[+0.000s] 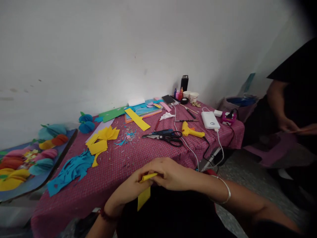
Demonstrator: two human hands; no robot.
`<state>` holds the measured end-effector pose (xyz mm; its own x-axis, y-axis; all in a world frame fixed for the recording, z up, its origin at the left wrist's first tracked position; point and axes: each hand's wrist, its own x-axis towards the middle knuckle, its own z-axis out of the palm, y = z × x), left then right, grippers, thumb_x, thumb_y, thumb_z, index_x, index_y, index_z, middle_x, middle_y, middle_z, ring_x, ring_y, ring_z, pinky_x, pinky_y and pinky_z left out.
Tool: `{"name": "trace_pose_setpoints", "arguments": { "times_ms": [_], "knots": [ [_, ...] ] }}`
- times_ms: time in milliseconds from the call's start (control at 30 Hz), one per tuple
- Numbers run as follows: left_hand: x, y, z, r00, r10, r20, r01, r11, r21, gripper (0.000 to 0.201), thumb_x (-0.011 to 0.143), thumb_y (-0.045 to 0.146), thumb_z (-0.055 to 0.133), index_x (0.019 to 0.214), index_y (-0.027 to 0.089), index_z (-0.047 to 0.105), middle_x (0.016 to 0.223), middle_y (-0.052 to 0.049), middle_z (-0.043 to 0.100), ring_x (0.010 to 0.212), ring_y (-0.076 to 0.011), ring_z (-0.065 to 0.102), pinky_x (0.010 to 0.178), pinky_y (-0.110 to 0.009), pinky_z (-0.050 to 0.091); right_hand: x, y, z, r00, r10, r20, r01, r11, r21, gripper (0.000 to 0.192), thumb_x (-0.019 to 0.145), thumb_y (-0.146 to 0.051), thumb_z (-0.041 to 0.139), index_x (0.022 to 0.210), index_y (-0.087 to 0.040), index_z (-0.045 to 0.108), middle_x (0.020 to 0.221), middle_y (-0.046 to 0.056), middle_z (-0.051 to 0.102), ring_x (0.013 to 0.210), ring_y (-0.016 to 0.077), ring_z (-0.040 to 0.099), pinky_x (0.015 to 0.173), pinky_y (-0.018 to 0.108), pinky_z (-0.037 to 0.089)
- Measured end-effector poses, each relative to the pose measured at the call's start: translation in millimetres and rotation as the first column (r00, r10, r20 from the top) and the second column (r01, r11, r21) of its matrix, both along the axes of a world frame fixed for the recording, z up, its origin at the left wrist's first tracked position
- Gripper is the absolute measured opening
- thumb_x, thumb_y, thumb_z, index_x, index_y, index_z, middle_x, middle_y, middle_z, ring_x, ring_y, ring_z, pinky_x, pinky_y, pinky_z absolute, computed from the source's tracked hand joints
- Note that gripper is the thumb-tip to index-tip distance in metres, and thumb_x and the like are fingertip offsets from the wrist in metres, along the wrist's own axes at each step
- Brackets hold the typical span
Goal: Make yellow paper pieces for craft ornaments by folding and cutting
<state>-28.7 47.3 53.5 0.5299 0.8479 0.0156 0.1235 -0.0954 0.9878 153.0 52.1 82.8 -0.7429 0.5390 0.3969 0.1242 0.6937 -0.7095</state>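
A strip of yellow paper [144,199] is pinched between my two hands, just off the table's front edge. Its upper part is folded or rolled over, and the lower end hangs down. My left hand [128,188] is closed on it from the left, with a dark red bead bracelet at the wrist. From the right, my right hand [169,173] grips the same paper, fingers curled around its top; a silver bangle circles that wrist. Beyond my hands lie black-handled scissors [170,137] and a yellow glue gun [192,130]. Some fingertips are hidden behind the paper.
Yellow paper pieces [104,135] and fringed blue paper [74,168] lie at left, near colourful paper pumpkins [44,167]. Coloured sheets [112,114] rest by the wall. A white power bank [210,120] with trailing cables stands right. Another person [292,115] is at far right.
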Motion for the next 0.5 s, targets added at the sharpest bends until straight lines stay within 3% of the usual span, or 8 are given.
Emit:
{"name": "trace_pose_setpoints", "arguments": {
  "times_ms": [100, 200, 267, 333, 400, 433, 500],
  "knots": [
    [11, -4, -10.6, 0.996, 0.018, 0.088, -0.005, 0.989, -0.145, 0.006, 0.074, 0.024, 0.065, 0.073, 0.022, 0.071, 0.073, -0.004, 0.066, 0.07, -0.0189, 0.06, 0.071, -0.031, 0.048, 2, -1, 6.9, 0.999, -0.019, 0.044, 0.016, 0.998, 0.068, 0.034, 0.088, -0.003, 0.046, 0.113, -0.015, 0.066, 0.103, 0.006, 0.072, 0.095, 0.0153, 0.064, 0.09, 0.028, 0.045],
    [20, -7, -19.2, 0.979, 0.051, 0.199, 0.018, 0.943, -0.334, 0.012, 0.072, 0.027, 0.062, 0.063, 0.019, 0.065, 0.059, -0.002, 0.056, 0.054, -0.0134, 0.048, 0.055, -0.026, 0.038, 15, 7, 5.8, 0.997, -0.046, 0.058, 0.041, 0.995, 0.09, 0.031, 0.09, -0.008, 0.048, 0.115, -0.017, 0.064, 0.105, 0.006, 0.071, 0.098, 0.0163, 0.064, 0.091, 0.03, 0.047],
    [23, -10, -21.8, 0.955, 0.092, 0.282, 0.034, 0.911, -0.411, 0.011, 0.07, 0.026, 0.06, 0.066, 0.017, 0.066, 0.054, 0.0, 0.049, 0.049, -0.0105, 0.041, 0.052, -0.025, 0.032, 32, 21, -1.1, 0.996, -0.078, 0.046, 0.075, 0.994, 0.074, 0.036, 0.091, -0.015, 0.052, 0.127, -0.019, 0.055, 0.111, 0.006, 0.069, 0.101, 0.0166, 0.064, 0.09, 0.03, 0.048],
    [22, -10, -21.9, 0.917, 0.095, 0.386, 0.1, 0.885, -0.455, 0.016, 0.068, 0.025, 0.059, 0.077, 0.014, 0.068, 0.051, 0.002, 0.045, 0.047, -0.0087, 0.036, 0.052, -0.024, 0.028, 54, 42, -13.2, 0.976, -0.204, 0.079, 0.197, 0.977, 0.088, 0.049, 0.092, -0.021, 0.052, 0.14, -0.021, 0.041, 0.118, 0.007, 0.066, 0.107, 0.0177, 0.062, 0.092, 0.033, 0.049],
    [18, -8, -20.3, 0.847, 0.066, 0.527, 0.219, 0.861, -0.459, 0.022, 0.067, 0.022, 0.059, 0.085, 0.013, 0.069, 0.049, 0.005, 0.041, 0.045, -0.0073, 0.032, 0.05, -0.023, 0.026, 77, 65, -29.7, 0.835, -0.51, 0.205, 0.449, 0.848, 0.282, 0.042, 0.092, -0.019, 0.05, 0.133, -0.018, 0.048, 0.121, 0.012, 0.064, 0.109, 0.0219, 0.062, 0.092, 0.036, 0.05],
    [15, -7, -19.2, 0.8, 0.043, 0.598, 0.283, 0.852, -0.441, 0.022, 0.067, 0.021, 0.06, 0.085, 0.013, 0.068, 0.048, 0.005, 0.04, 0.044, -0.0067, 0.031, 0.049, -0.022, 0.025, 87, 76, -38.8, 0.72, -0.621, 0.31, 0.482, 0.769, 0.419, 0.041, 0.09, -0.018, 0.051, 0.13, -0.017, 0.051, 0.12, 0.013, 0.064, 0.108, 0.0249, 0.062, 0.092, 0.04, 0.05],
    [11, -5, -16.6, 0.703, 0.002, 0.711, 0.39, 0.835, -0.387, 0.02, 0.067, 0.018, 0.059, 0.084, 0.013, 0.068, 0.049, 0.005, 0.039, 0.042, -0.006, 0.029, 0.048, -0.021, 0.025, 100, 94, -56.3, 0.666, -0.654, 0.36, 0.475, 0.743, 0.472, 0.04, 0.083, -0.012, 0.054, 0.123, -0.013, 0.057, 0.11, 0.017, 0.067, 0.099, 0.0293, 0.065, 0.088, 0.045, 0.051]
  ]
}}
